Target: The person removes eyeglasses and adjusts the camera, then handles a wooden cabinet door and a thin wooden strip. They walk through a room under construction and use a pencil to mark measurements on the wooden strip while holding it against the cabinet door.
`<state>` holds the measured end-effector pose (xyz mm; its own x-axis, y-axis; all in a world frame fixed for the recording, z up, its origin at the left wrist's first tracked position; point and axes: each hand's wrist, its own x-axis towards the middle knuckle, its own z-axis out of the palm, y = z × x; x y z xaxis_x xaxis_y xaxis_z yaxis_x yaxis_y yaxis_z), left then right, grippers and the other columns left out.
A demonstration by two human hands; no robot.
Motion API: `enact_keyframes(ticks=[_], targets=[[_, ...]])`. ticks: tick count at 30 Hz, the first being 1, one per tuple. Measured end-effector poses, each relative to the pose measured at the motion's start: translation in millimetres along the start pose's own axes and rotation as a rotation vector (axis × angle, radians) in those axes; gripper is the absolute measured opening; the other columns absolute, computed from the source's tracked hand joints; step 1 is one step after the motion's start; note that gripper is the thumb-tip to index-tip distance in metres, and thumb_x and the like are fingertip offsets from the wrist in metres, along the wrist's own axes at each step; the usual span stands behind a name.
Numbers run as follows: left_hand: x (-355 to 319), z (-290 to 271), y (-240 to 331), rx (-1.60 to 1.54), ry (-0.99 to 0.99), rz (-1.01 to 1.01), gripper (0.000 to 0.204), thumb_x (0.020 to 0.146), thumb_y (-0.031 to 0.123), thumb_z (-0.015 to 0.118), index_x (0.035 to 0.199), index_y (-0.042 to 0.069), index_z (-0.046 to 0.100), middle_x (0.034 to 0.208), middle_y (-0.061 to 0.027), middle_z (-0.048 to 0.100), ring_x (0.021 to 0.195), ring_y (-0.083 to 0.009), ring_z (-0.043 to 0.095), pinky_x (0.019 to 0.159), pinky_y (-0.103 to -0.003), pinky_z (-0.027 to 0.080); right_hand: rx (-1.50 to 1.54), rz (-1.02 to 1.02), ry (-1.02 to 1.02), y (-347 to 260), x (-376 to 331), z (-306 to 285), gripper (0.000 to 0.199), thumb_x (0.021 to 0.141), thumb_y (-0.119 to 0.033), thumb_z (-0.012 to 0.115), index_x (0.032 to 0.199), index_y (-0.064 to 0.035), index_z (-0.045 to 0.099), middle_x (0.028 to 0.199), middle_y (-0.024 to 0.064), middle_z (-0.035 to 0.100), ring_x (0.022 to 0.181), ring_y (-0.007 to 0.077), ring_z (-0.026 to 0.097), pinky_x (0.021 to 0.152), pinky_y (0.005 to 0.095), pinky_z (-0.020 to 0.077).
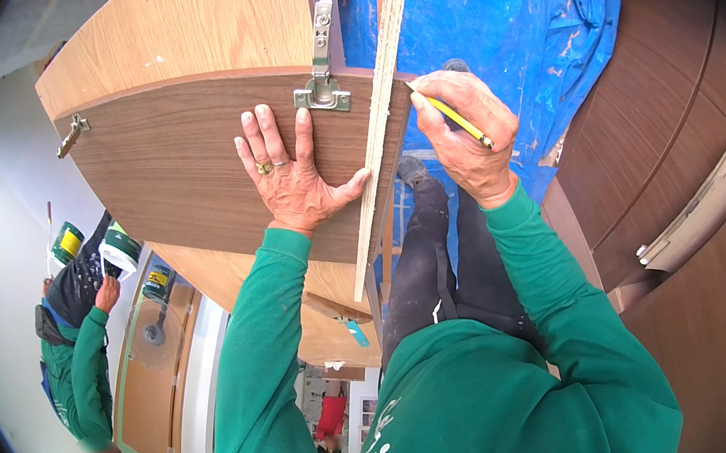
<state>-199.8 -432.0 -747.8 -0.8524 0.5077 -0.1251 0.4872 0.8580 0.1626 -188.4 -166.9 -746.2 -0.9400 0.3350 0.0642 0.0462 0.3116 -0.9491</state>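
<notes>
My left hand [290, 170] lies flat with fingers spread on a dark wood-grain cabinet door [180, 159]. Its thumb touches a long, narrow wood strip [378, 114] laid across the door near the right end. My right hand [470, 134] pinches a yellow pencil [459, 120], its tip at the door's right corner, just beyond the strip. Above my left fingers a metal hinge [322, 85] is fixed at the door's edge. Another hinge [74, 134] sits at the far left corner.
The door rests on a lighter wood panel [190, 29]. Blue plastic sheeting [481, 9] covers the floor ahead. A curved dark wood unit [670, 122] stands at right. At left, a person in a green top [86, 354] holds a white bucket [120, 249]. A turquoise-handled tool [356, 333] lies below the door.
</notes>
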Motion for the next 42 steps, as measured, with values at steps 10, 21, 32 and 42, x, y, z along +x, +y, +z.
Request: enact_keyframes(ticks=[10, 21, 32, 42], targets=[[0, -2, 2, -0.014, 0.009, -0.008, 0.116, 0.076, 0.092, 0.054, 0.164, 0.019, 0.033, 0.17, -0.0226, 0.018, 0.158, -0.0452, 0.015, 0.124, -0.064, 0.011, -0.177, 0.424, -0.15, 2, -100, -48, 0.019, 0.097, -0.004, 0.068, 0.115, 0.001, 0.069, 0.101, 0.018, 0.074, 0.091, 0.0343, 0.072, 0.079, 0.0412, 0.0567], [-1, -7, 3, -0.038, 0.032, -0.025, 0.113, 0.076, 0.09, 0.057, 0.164, 0.023, 0.033, 0.171, -0.0198, 0.018, 0.159, -0.0412, 0.015, 0.125, -0.062, 0.01, -0.774, 0.826, -0.807, 21, -277, -116, 0.068, 0.093, -0.04, 0.068, 0.142, 0.0039, 0.048, 0.141, 0.0283, 0.056, 0.123, 0.0443, 0.059, 0.098, 0.0583, 0.0497], [1, -18, 6, 0.021, -0.059, -0.04, 0.124, 0.07, 0.083, 0.067, 0.166, 0.016, 0.025, 0.172, -0.0239, 0.006, 0.159, -0.0474, 0.003, 0.127, -0.062, 0.003, -0.831, 0.747, -0.838, 46, -310, -126, 0.07, 0.096, -0.046, 0.064, 0.143, 0.0043, 0.048, 0.141, 0.0295, 0.055, 0.115, 0.046, 0.063, 0.095, 0.0541, 0.0522], [-4, -14, 7, 0.011, 0.045, -0.003, 0.117, 0.075, 0.079, 0.066, 0.166, 0.018, 0.026, 0.17, -0.0262, 0.015, 0.159, -0.0442, 0.01, 0.127, -0.061, 0.007, -0.832, 0.707, -0.819, 49, -316, -117, 0.07, 0.097, -0.045, 0.065, 0.142, 0.0053, 0.047, 0.135, 0.0299, 0.057, 0.113, 0.0486, 0.064, 0.094, 0.0543, 0.0525]])
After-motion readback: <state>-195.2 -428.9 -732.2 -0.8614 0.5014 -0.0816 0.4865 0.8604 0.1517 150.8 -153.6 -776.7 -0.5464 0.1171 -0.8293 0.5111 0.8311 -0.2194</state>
